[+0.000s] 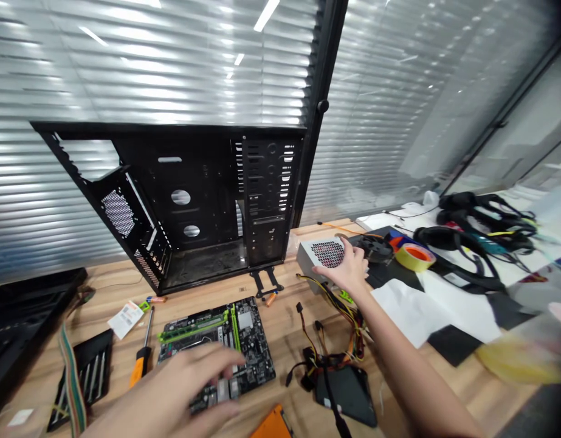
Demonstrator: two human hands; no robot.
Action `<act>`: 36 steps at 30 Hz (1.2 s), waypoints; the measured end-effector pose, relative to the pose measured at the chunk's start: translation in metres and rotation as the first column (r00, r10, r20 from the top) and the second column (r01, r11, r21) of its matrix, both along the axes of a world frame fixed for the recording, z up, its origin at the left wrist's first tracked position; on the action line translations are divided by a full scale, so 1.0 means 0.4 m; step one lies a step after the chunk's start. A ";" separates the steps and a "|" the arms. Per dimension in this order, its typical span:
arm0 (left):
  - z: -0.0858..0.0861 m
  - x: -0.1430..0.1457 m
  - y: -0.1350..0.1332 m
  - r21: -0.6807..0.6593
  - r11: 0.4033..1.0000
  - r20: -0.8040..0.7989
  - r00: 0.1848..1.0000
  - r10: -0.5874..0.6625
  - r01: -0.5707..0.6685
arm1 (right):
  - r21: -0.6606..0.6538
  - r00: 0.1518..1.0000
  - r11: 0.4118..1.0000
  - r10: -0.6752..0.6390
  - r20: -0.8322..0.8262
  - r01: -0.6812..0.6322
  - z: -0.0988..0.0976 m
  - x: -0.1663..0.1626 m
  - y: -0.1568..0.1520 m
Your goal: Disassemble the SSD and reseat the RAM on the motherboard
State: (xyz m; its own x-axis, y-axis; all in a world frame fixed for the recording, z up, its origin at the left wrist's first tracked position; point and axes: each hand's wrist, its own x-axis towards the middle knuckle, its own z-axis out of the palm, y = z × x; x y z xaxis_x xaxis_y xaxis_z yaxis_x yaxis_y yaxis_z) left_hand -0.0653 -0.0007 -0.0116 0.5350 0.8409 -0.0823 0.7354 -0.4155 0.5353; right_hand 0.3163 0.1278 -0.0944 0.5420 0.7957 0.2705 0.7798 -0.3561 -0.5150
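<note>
My right hand (348,267) grips the grey power supply (307,261), its thumb and fingers spread around the upper housing near the round grille. A bundle of yellow, red and black cables (355,337) trails from it across the table, over a dark flat device (348,395). Slightly blurred, my left hand (184,389) hovers over the motherboard (257,350) with its fingers apart and nothing in them. The motherboard lies flat, a green memory stick (196,328) across it. Behind it stands the open black computer case (207,201).
An orange-handled screwdriver (141,362), a bit set (95,371) and a ribbon cable (70,377) lie left. A black bracket (266,283) sits before the case; an orange flat piece (273,423) is nearest. Rightward are a fan (375,248), yellow tape (416,258) and headphones (478,267).
</note>
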 end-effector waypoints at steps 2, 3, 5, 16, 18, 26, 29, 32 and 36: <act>0.019 0.071 0.040 -0.069 0.997 0.079 0.997 -0.015 0.020 | -0.002 1.000 1.000 0.001 -0.008 -0.001 0.003 0.000 -0.003; 0.022 0.110 0.065 -0.110 0.993 0.141 0.990 -0.029 0.045 | -0.003 1.000 1.000 0.003 -0.018 -0.003 0.005 0.001 -0.004; 0.011 0.190 0.120 -0.236 0.966 0.294 0.955 -0.034 0.107 | -0.002 0.999 1.000 0.007 -0.044 -0.007 0.011 0.004 -0.007; -0.182 0.546 0.381 -0.720 0.677 0.434 0.663 0.610 -0.153 | 0.042 0.983 0.999 0.018 -0.182 -0.010 0.026 0.060 0.004; -0.204 0.575 0.403 -0.766 0.634 0.434 0.643 0.631 -0.105 | 0.056 0.979 0.998 0.024 -0.201 -0.013 0.025 0.072 0.009; -0.239 0.656 0.421 -0.803 0.594 0.531 0.515 0.673 0.052 | 0.140 0.947 0.989 0.080 -0.311 -0.037 0.010 0.118 0.026; -0.230 0.668 0.424 -0.773 0.633 0.577 0.453 0.680 0.034 | 0.206 0.916 0.978 0.107 -0.386 -0.028 0.013 0.125 0.024; -0.204 0.663 0.422 -0.710 0.704 0.654 0.405 0.639 0.035 | 0.313 0.892 0.950 0.158 -0.424 -0.020 0.032 0.121 0.015; -0.157 0.640 0.402 -0.582 0.810 0.769 0.368 0.523 0.066 | 0.428 0.909 0.902 0.223 -0.352 -0.056 0.077 0.109 -0.011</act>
